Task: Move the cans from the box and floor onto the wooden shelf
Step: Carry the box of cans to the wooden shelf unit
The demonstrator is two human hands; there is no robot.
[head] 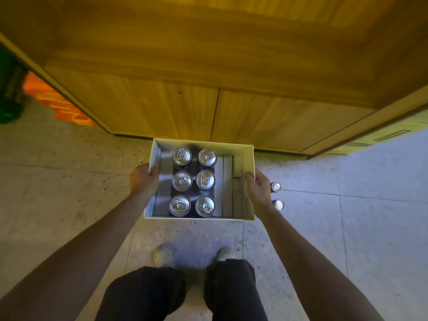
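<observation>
An open white cardboard box [249, 158] sits low in front of the wooden shelf unit [208, 66]. Several silver-topped cans [182, 180] stand upright inside it in two columns toward its left side. My left hand [143, 179] grips the box's left wall, thumb inside. My right hand [259, 188] grips the right wall the same way. Two more cans stand on the floor just right of the box, one [275, 187] behind the other [278, 204], partly hidden by my right wrist.
The shelf unit's wooden front has a vertical seam [215, 112] between two panels. An orange crate [60, 103] and a dark green object [9, 89] lie at the far left. My feet [164, 256] stand on the tiled floor behind the box.
</observation>
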